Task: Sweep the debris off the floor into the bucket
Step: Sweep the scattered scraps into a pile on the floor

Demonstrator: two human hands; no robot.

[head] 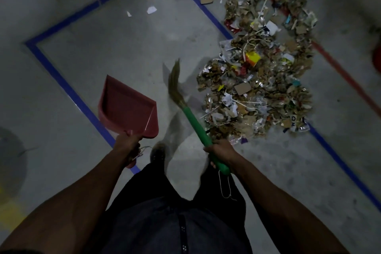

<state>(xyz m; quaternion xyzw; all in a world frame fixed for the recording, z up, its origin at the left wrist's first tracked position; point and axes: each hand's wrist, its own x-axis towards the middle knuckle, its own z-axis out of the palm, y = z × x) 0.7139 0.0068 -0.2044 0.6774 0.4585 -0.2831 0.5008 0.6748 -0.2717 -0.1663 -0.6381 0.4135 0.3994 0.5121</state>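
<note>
So on the left side of the shot the left hand (pixel 126 144) has its fingers wrapped around the handle of a pink dustpan (pixel 127 106), which is held up off the grey floor (pixel 107 43) with nothing in it that I can see. A blue tape line (pixel 68 86) runs under it. Moving toward the middle, the right hand (pixel 219 149) is curled tight round the green handle of a broom (pixel 186 105), bristles pointing up and away and a bit blurry, so it's probably mid-swing. A loop of string hangs off the handle's end. Right of that is the debris pile (pixel 261 72): a big heap of torn cardboard, paper bits and shiny wrappers, sitting across the blue tape and a red tape line (pixel 340 70). A few stray scraps (pixel 151 10) lie apart up top. No bucket clearly in view, though there's a red blur at the far right edge I can't make out. What could go wrong, I reckon: the pile is way bigger than the pan, so it'll overflow if it's loaded in one go, and a hard flick could scatter the light paper even further.
</note>
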